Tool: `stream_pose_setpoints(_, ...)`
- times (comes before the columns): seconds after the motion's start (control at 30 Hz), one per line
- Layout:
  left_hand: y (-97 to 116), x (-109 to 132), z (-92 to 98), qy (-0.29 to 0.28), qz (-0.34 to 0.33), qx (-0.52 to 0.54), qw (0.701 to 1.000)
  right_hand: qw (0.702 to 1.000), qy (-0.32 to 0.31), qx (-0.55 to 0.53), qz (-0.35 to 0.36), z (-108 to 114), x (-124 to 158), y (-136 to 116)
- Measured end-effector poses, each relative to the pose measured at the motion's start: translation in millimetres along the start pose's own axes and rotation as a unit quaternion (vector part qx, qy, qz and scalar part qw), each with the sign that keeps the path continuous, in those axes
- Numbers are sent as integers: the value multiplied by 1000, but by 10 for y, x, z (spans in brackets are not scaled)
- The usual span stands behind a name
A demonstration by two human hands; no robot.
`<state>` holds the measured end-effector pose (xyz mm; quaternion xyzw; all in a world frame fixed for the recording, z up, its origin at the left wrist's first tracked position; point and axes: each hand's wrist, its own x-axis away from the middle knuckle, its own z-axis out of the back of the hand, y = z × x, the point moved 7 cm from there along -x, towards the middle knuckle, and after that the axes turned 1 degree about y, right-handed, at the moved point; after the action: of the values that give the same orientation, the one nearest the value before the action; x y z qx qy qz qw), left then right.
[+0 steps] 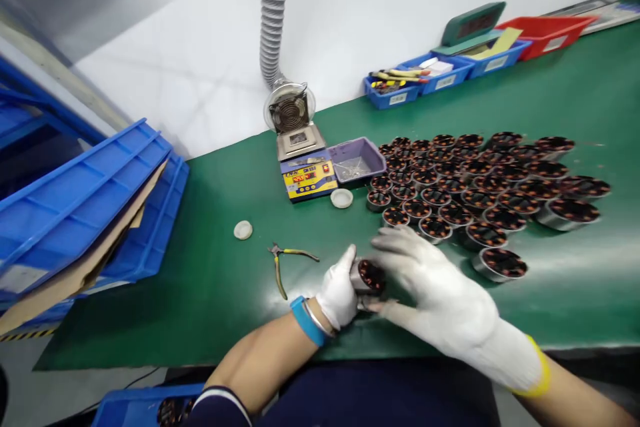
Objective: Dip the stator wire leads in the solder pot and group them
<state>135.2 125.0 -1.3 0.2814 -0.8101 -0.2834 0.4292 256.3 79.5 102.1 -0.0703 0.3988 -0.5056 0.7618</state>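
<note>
Both my hands wear white gloves near the front edge of the green mat (200, 293). My left hand (339, 290) is closed around a round motor stator (369, 275) with copper windings and a metal rim. My right hand (430, 287) reaches over from the right, its fingers curled against the same stator. Several more stators (480, 180) lie in rows just beyond my right hand. A pair of yellow-handled pliers (283, 263) lies on the mat to the left of my left hand.
A solder pot unit (306, 170) with a fume hose (273, 13) stands at the back centre, beside a purple tray (356, 160). Two white caps (243, 230) lie on the mat. Blue crates (85, 207) with cardboard are stacked at left. Blue and red bins (450, 70) line the back right.
</note>
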Motion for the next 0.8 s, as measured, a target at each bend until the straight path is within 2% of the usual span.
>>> stream_pose_setpoints(0.07,44,20,22,-6,19,9,1000,978,3,-118,-171,-121,-4,296)
stream_pose_setpoints(0.13,118,65,42,-25,35,21,999,916,-34,-246,-316,-324,48,525)
stream_pose_setpoints(0.2,210,108,88,-29,26,38,999,849,-91,-345,-389,-521,60,573)
stream_pose_setpoints(0.27,262,138,125,-34,18,55,998,820,-116,-383,-410,-616,3,539)
stream_pose_setpoints(0.37,274,162,143,-53,11,80,995,831,-100,-375,-399,-636,-140,489)
stream_pose_setpoints(0.47,260,167,147,-68,13,91,993,845,-115,-362,-377,-684,-236,450)
stream_pose_setpoints(0.53,257,161,159,-71,17,97,993,865,-128,-342,-344,-701,-281,434)
stream_pose_setpoints(0.63,241,150,162,-92,38,90,991,921,-135,-264,-253,-654,-358,404)
stream_pose_setpoints(0.73,147,165,132,-124,103,39,986,978,-110,-123,-129,-497,-484,323)
stream_pose_setpoints(0.8,178,151,175,-85,80,55,992,995,-92,-31,-7,-366,-601,145)
